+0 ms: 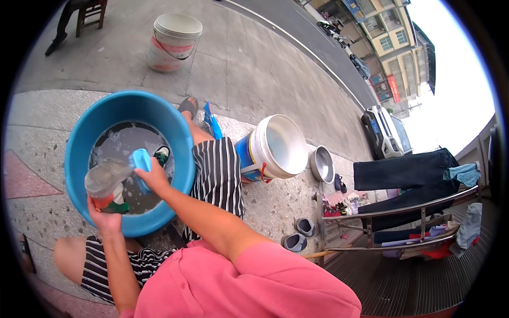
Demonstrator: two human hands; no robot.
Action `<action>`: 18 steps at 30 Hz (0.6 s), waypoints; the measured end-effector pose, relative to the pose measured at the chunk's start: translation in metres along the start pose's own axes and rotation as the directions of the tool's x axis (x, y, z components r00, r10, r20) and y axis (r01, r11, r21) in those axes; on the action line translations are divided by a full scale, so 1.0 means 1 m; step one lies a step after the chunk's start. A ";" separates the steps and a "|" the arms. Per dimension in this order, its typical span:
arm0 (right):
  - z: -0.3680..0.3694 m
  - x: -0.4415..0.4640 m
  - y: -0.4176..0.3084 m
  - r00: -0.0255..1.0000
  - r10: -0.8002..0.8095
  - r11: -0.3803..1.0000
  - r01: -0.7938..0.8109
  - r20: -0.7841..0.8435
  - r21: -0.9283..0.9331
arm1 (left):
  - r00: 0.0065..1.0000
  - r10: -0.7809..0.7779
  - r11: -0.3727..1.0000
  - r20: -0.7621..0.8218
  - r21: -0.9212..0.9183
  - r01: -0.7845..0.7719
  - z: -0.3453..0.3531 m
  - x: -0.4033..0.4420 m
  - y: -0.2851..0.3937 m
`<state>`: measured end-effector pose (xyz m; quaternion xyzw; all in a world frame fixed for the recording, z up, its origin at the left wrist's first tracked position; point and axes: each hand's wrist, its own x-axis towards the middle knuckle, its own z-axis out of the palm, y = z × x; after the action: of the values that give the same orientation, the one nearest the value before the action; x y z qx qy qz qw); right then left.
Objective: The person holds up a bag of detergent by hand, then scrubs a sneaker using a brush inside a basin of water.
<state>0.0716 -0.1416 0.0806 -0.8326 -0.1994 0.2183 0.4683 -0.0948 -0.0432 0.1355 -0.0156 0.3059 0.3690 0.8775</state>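
Observation:
Over the blue tub (pixel 183 143), my right hand (pixel 154 175) grips a light blue brush (pixel 141 163), its bristle side facing the shoe. My left hand (pixel 106 218) holds a shoe (pixel 106 181) with a greyish sole turned up and orange and green parts near my fingers. The brush is at the right end of the sole; whether they touch is hard to tell. Murky grey water (pixel 132 139) lies in the tub, and a dark green and white shoe (pixel 161 155) rests in it near the right wall.
Right of my legs stand a white bucket (pixel 265 151) and a metal basin (pixel 322 164). Another bucket (pixel 172 45) is farther off. Grey shoes (pixel 295 242) sit near a metal rack (pixel 371 213) with hanging clothes. A person's leg (pixel 62 26) shows at top left.

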 end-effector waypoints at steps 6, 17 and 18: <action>-0.012 0.009 0.015 0.994 0.042 0.999 -0.041 0.103 -0.009 | 0.958 -0.089 0.996 0.274 0.018 0.088 -0.008 -0.002 0.009; -0.039 0.014 -0.037 0.992 -0.104 0.928 0.072 0.068 0.365 | 0.977 0.088 0.980 0.196 0.157 -0.119 -0.008 0.019 0.000; -0.032 0.014 -0.046 0.974 -0.201 0.937 0.160 0.103 0.310 | 0.977 0.108 0.972 0.183 0.188 -0.143 -0.009 0.018 -0.002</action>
<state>0.0954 -0.1342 0.1325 -0.7135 -0.2705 0.2570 0.5930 -0.0885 -0.0349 0.1182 0.1242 0.2651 0.3911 0.8725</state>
